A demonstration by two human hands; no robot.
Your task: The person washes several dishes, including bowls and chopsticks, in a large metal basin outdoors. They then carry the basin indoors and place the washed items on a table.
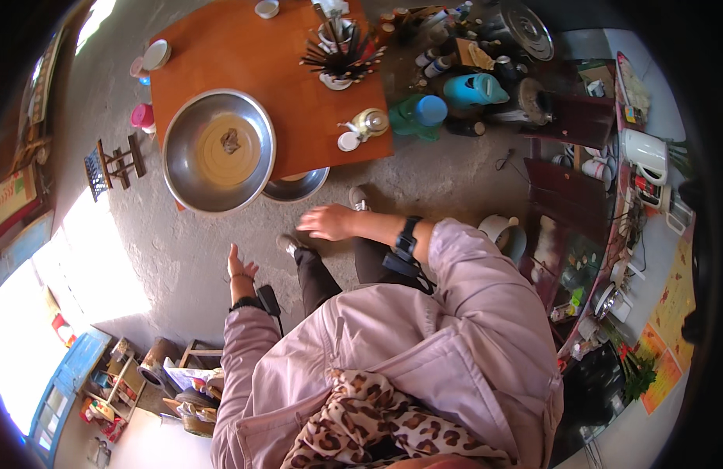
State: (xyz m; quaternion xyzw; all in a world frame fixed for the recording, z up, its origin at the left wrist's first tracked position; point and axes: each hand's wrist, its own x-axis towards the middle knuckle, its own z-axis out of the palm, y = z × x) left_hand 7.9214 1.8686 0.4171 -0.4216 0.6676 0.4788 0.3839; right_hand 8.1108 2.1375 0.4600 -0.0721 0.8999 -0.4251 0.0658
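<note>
Both of my hands are held out above the concrete floor, short of the wooden table. My left hand has its fingers apart and holds nothing. Over my shoes, my right hand points to the left; its fingers lie near each other, and nothing shows in it. A large metal basin rests on the table's near left corner, with a small crumpled thing inside. Partly under the table edge is a second metal basin. A glass jar stands near the table's right corner.
Chopsticks stand in a holder on the table. To the right are a blue jug, a green container with a blue lid and a cabinet. A small folding stool stands at the left, a pot by my right side.
</note>
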